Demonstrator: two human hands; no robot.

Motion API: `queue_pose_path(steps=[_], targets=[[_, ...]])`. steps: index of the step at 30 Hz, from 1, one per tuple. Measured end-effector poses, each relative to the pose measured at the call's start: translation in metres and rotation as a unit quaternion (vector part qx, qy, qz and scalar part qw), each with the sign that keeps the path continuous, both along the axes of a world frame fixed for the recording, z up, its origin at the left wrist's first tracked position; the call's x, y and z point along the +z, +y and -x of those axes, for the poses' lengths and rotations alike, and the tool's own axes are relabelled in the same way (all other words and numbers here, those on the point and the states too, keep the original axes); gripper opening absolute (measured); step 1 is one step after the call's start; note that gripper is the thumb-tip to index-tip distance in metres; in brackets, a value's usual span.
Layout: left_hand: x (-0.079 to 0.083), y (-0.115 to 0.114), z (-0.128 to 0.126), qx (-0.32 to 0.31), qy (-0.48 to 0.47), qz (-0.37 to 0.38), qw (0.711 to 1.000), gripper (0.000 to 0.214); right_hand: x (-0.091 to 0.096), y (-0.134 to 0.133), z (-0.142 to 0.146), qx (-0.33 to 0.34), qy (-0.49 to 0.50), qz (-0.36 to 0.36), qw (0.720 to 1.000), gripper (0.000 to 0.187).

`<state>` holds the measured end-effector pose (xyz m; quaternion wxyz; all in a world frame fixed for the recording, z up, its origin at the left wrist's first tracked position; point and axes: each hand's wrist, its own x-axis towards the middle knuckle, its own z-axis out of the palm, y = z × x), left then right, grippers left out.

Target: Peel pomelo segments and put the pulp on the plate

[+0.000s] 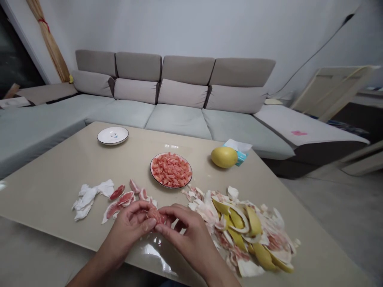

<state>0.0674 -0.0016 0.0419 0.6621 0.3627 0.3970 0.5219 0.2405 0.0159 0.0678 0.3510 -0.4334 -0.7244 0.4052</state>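
Between my two hands is a piece of red pomelo flesh [155, 214], held above the table's near side. My left hand [136, 221] pinches its left part with thumb and fingers. From the other side, the thumb and fingertips of my right hand [182, 225] grip it. Just beyond my left hand lie several pomelo segments [125, 198], some with white membrane on them. A dark-rimmed plate heaped with small pieces of pomelo flesh [171, 170] stands past my hands. To the right of my right hand spreads a pile of yellow-green peel and white pith [243, 227].
A whole yellow pomelo [224, 157] rests against a blue tissue pack [241, 156] at the back right of the table [137, 153]. Crumpled white tissue [89, 198] lies at left. A white plate [113, 135] is at the back left. Behind the table runs a grey sofa [179, 119].
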Motion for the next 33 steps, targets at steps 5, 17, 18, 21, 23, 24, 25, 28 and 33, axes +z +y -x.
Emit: queue_pose_path(steps=[5,17,18,21,23,24,25,28,33], targets=[[0.008,-0.003,0.0,-0.017,0.027,-0.002,0.999,0.025,0.003,0.0,-0.004,0.008,0.027,0.025,0.999,0.015],[0.013,-0.003,-0.001,-0.032,0.014,0.036,0.999,0.025,-0.002,-0.001,-0.003,0.004,0.052,0.062,0.997,0.018],[0.013,-0.003,-0.001,-0.024,0.015,0.038,0.999,0.025,-0.004,-0.001,-0.002,-0.004,0.045,0.033,0.998,0.017],[0.014,-0.003,-0.002,-0.013,0.019,0.033,0.999,0.026,-0.008,0.0,0.001,-0.016,0.028,-0.044,0.998,0.017],[0.015,-0.003,-0.002,-0.019,0.021,0.034,0.999,0.026,-0.009,0.001,0.001,-0.017,0.025,-0.059,0.998,0.017],[0.015,-0.003,-0.002,-0.022,0.019,0.037,0.999,0.026,-0.009,0.001,0.0,-0.016,0.026,-0.055,0.998,0.016],[0.016,-0.003,-0.002,-0.025,0.016,0.041,0.999,0.026,-0.008,0.001,0.0,-0.014,0.029,-0.043,0.999,0.016],[0.017,-0.003,-0.002,-0.032,0.002,0.057,0.998,0.024,-0.006,0.002,-0.003,0.01,0.045,0.026,0.999,0.019],[0.015,-0.001,-0.004,-0.003,0.014,0.066,0.998,0.025,-0.008,0.002,-0.005,-0.009,0.048,0.026,0.998,0.019]])
